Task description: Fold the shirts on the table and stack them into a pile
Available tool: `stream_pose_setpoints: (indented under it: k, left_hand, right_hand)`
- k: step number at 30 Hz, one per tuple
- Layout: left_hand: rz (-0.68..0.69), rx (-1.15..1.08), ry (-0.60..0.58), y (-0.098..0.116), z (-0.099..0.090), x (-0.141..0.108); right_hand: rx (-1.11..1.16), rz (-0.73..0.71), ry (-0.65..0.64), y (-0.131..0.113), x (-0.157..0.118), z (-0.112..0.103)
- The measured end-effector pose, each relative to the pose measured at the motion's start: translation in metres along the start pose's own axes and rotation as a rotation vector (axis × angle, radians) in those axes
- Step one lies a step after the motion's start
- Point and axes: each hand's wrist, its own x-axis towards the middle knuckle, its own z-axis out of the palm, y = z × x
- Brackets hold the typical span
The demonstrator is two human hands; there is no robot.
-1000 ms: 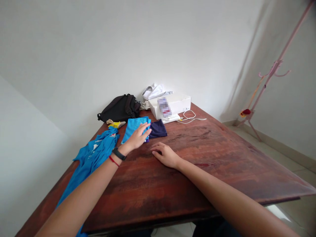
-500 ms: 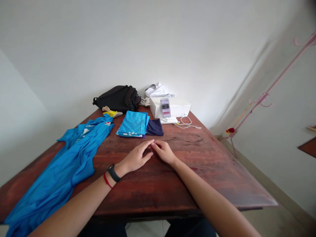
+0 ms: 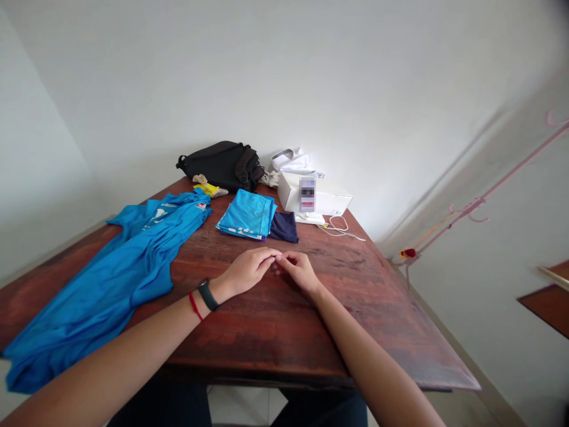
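My left hand (image 3: 249, 270) and my right hand (image 3: 300, 270) meet at the fingertips over the middle of the wooden table (image 3: 267, 338). The fingers of both are drawn together, and nothing can be made out between them. A dark watch and a red string circle my left wrist. Just beyond the hands lies a folded blue cloth stack (image 3: 246, 213), with a folded navy cloth (image 3: 284, 227) touching its right side. Spread along the table's left side is a crumpled blue garment (image 3: 106, 281) with white print, its lower end hanging over the front edge.
A black backpack (image 3: 217, 165) rests at the back left, near a yellow and beige item (image 3: 208, 188). A white box (image 3: 335, 196), a phone on a stand (image 3: 307, 196), white cables (image 3: 342, 228) and white fabric (image 3: 293, 161) are at the back. A pink rack (image 3: 480, 203) stands right.
The view has tilted and shifted slightly. The fingers of my left hand have drawn together, closing the gap between its thumb and fingers; both hands stay touching.
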Motion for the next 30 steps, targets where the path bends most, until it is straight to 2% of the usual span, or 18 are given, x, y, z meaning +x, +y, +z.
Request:
stream_pose_setpoints:
  k: [18,30]
  left_hand:
    - [0.045,-0.046,0.011,0.0026,-0.0012,0.0031]
    - [0.016,-0.006,-0.001,0.0024,-0.0017,0.0018]
  right_hand:
    - [0.035,0.051,-0.008,-0.0022,-0.0002,-0.0005]
    - [0.003,0.042,-0.027,0.0014,0.0009,-0.002]
